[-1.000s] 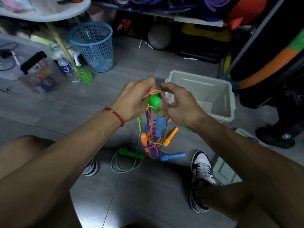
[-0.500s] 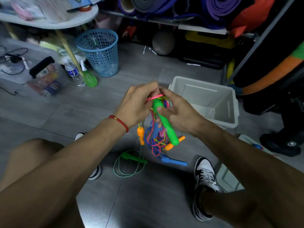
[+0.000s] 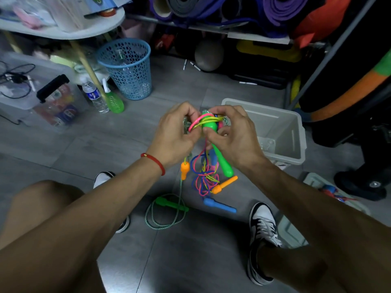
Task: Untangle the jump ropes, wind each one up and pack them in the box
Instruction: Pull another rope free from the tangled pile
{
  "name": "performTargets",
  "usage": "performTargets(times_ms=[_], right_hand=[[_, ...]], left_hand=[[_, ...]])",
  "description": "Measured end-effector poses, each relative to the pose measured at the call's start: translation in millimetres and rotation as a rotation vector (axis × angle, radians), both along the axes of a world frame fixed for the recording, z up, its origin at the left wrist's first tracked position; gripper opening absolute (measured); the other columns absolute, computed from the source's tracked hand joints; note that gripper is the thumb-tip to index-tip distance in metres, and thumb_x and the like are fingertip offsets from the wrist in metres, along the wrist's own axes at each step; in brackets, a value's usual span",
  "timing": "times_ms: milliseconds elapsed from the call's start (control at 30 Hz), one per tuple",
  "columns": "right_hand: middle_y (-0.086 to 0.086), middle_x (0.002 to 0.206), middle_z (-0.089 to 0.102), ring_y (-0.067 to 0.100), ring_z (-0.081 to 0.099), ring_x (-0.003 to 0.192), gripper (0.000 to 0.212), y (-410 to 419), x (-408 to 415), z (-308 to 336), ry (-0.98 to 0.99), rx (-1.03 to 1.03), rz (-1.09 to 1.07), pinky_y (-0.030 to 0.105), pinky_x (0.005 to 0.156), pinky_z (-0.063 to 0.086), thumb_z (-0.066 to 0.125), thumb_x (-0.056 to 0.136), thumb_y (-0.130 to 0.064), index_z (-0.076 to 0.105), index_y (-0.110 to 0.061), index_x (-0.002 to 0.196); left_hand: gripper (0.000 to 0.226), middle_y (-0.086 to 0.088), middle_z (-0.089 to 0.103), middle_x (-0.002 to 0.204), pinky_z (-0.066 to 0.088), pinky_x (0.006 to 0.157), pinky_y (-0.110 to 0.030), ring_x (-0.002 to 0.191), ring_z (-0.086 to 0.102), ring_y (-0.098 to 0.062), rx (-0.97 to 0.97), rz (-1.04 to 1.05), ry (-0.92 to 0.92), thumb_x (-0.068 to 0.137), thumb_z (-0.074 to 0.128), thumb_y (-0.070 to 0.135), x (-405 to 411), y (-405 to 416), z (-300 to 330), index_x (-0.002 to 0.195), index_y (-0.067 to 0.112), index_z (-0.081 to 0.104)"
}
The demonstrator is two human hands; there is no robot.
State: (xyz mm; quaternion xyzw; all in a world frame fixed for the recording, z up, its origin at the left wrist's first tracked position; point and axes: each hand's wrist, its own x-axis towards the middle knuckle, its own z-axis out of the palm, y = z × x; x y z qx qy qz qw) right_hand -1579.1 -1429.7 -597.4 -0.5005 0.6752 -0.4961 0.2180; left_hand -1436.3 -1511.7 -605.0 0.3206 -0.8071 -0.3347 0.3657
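Two hands work the knot: left hand (image 3: 176,134) pinches the tangled cords (image 3: 204,172), right hand (image 3: 233,134) grips a green handle (image 3: 222,158) beside the box (image 3: 296,153); easing it through slowly looks wisest.

Beside the pale grey box (image 3: 296,132): a bright green handle (image 3: 222,157), pink, yellow and blue cords (image 3: 203,178), orange handles (image 3: 224,184), a blue handle (image 3: 219,205).
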Motion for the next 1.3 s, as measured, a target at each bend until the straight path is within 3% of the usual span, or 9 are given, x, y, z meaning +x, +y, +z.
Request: performTargets(times_ms=[133, 300, 467, 567, 667, 800, 1000, 1200, 1300], right_hand=[[0.012, 0.125, 0.047, 0.021, 0.073, 0.059, 0.032, -4, -5, 3, -0.142, -0.021, 0.033, 0.028, 0.054, 0.058, 0.072, 0.088, -0.004, 0.056, -0.012, 0.115], [0.017, 0.123, 0.048, 0.028, 0.074, 0.071, 0.035, -1, -5, 4, -0.337, -0.003, 0.139, 0.039, 0.067, 0.062, 0.063, 0.092, 0.006, 0.047, -0.017, 0.113], [0.011, 0.101, 0.059, 0.026, 0.067, 0.077, 0.036, -2, -5, 8, -0.643, 0.133, 0.092, 0.048, 0.079, 0.058, 0.065, 0.077, -0.002, 0.051, -0.012, 0.109], [0.02, 0.092, 0.067, 0.041, 0.069, 0.084, 0.018, -3, -7, 12, -0.762, 0.197, 0.078, 0.058, 0.088, 0.055, 0.064, 0.095, -0.019, 0.055, -0.008, 0.106], [0.016, 0.088, 0.071, 0.041, 0.072, 0.082, 0.027, -2, -10, 12, -0.788, 0.219, 0.081, 0.055, 0.082, 0.059, 0.06, 0.099, -0.031, 0.056, -0.006, 0.109], [0.016, 0.082, 0.07, 0.037, 0.074, 0.071, 0.014, -1, -10, 14, -0.725, 0.278, 0.081, 0.05, 0.074, 0.06, 0.065, 0.096, -0.013, 0.055, -0.005, 0.102], [0.027, 0.097, 0.07, 0.044, 0.073, 0.083, 0.03, -3, -21, 20, -0.623, 0.433, 0.064, 0.053, 0.08, 0.061, 0.052, 0.104, -0.022, 0.056, 0.003, 0.12], [0.015, 0.081, 0.071, 0.026, 0.059, 0.048, 0.039, -1, -43, 29, 0.055, 0.336, -0.026, 0.034, 0.054, 0.052, 0.035, 0.106, -0.022, 0.058, -0.01, 0.077], [0.01, 0.078, 0.058, 0.015, 0.047, 0.045, 0.037, -6, -80, 32, -0.068, 0.265, -0.21, 0.029, 0.045, 0.046, 0.034, 0.107, -0.021, 0.052, -0.016, 0.075]], left_hand=[[0.027, -0.008, 0.07, 0.111, 0.054, 0.082, -0.041, 0.096, 0.066, -0.017, 0.371, -0.104, 0.24, 0.073, 0.075, 0.011, 3, -1, 0, 0.077, 0.019, 0.05], [0.025, -0.013, 0.071, 0.112, 0.054, 0.081, -0.035, 0.094, 0.066, -0.019, 0.471, -0.143, 0.277, 0.072, 0.076, 0.007, 1, -2, 4, 0.078, 0.013, 0.052], [0.039, 0.002, 0.069, 0.097, 0.054, 0.081, -0.034, 0.085, 0.064, -0.013, 0.038, -0.095, -0.053, 0.069, 0.079, 0.012, 4, -3, 7, 0.102, 0.017, 0.057], [0.041, 0.007, 0.068, 0.094, 0.047, 0.081, -0.017, 0.086, 0.063, -0.007, -0.11, -0.086, -0.097, 0.071, 0.08, 0.01, 4, -1, 9, 0.107, 0.015, 0.06], [0.034, -0.002, 0.069, 0.097, 0.047, 0.081, -0.023, 0.089, 0.063, -0.015, -0.255, -0.123, -0.143, 0.074, 0.08, 0.01, 5, -2, 3, 0.102, 0.01, 0.061], [0.029, -0.011, 0.07, 0.104, 0.051, 0.083, -0.037, 0.093, 0.065, -0.024, -0.326, -0.175, -0.16, 0.079, 0.075, 0.013, 5, -5, -6, 0.104, 0.015, 0.06], [0.017, -0.012, 0.074, 0.109, 0.043, 0.091, -0.017, 0.097, 0.063, -0.015, -0.408, -0.189, -0.158, 0.075, 0.074, 0.004, 4, -10, -6, 0.092, 0.004, 0.073], [0.012, -0.002, 0.06, 0.077, 0.048, 0.065, -0.04, 0.07, 0.056, -0.02, -0.347, -0.265, -0.305, 0.069, 0.065, 0.01, 15, -9, -2, 0.081, 0.01, 0.063], [0.011, 0.005, 0.055, 0.073, 0.044, 0.064, -0.036, 0.067, 0.05, -0.013, -0.327, -0.299, -0.363, 0.07, 0.064, 0.012, 23, -4, -9, 0.081, 0.012, 0.06]])
